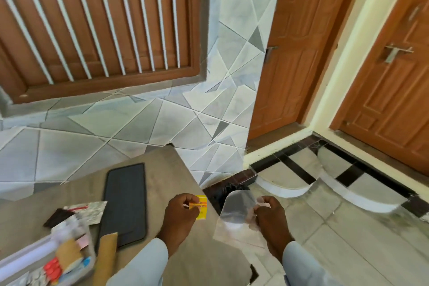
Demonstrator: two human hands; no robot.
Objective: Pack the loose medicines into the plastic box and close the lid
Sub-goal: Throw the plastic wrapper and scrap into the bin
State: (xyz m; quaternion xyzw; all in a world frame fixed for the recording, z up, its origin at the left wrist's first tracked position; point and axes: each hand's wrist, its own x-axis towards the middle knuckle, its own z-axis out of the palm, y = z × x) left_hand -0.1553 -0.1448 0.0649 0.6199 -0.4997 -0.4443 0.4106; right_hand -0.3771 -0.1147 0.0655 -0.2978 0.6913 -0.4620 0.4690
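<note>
Now we pinch the small yellow packet (201, 209) in our left hand (180, 216) and a flimsy clear bag (234, 212) by its edge in our right hand (270, 213), both light, away from the plastic box (58, 260) at lower left.

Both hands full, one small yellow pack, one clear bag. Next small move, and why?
Probably slide the small yellow medicine pack in the left hand into the clear plastic bag held by the right hand: they sit side by side, apart, away from the plastic box.
</note>
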